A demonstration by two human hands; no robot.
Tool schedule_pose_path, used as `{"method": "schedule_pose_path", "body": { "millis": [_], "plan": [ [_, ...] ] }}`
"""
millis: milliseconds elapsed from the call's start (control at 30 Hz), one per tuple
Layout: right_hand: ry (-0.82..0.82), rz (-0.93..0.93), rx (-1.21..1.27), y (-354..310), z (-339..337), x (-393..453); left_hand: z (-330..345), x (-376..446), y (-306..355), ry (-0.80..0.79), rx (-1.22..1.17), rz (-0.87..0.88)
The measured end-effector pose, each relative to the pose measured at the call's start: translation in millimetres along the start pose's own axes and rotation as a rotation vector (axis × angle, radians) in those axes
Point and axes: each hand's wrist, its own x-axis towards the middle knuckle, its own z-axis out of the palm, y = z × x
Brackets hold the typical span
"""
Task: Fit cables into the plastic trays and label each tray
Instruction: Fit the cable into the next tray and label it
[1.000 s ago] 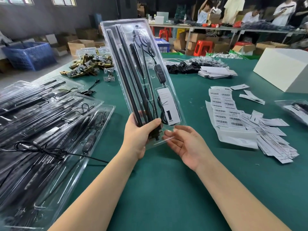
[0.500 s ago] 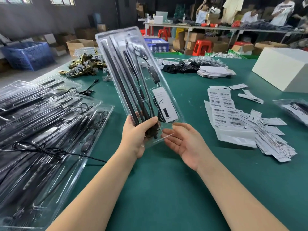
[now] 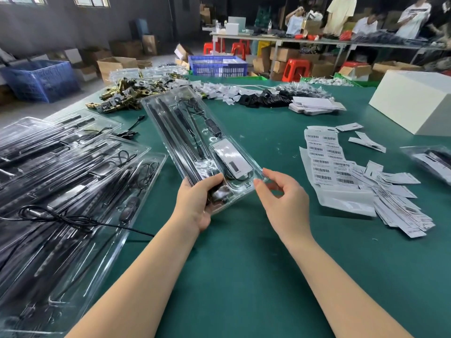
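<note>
Stacked clear trays point(image 3: 73, 172) of black cables crowd the left of the green table point(image 3: 244, 276), their lower ends cut off by the frame. At centre, the left hand point(image 3: 195, 203) grips the near end of a filled plastic tray point(image 3: 195, 142), angled away over the table; its clear walls blur the cables inside. The right hand point(image 3: 283, 198) pinches the tray's near right corner. Barcode labels point(image 3: 327, 159) lie to the right, print illegible.

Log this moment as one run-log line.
left hand: grips clear tray | right hand: pinches tray corner | barcode labels: on table, untouched
</note>
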Motion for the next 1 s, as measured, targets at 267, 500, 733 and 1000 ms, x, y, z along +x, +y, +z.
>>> {"method": "schedule_pose_path", "body": {
  "millis": [267,500,733,1000],
  "plan": [
    [-0.123,0.06,0.16,2.1,-7.7,8.3,0.2,5.5,-2.3,-0.031,-0.008,-0.069],
    [-0.219,0.193,0.261,7.3,-7.5,13.3,-2.3,7.1,-0.5,-0.005,0.026,-0.038],
    [-0.161,0.11,0.135,10.4,-13.4,16.1,-4.1,8.2,-2.8,0.008,0.069,0.002],
    [-0.093,0.07,0.145,11.7,-9.1,13.1,-0.8,3.3,-5.6,-0.019,0.073,-0.045]
  ]
}}
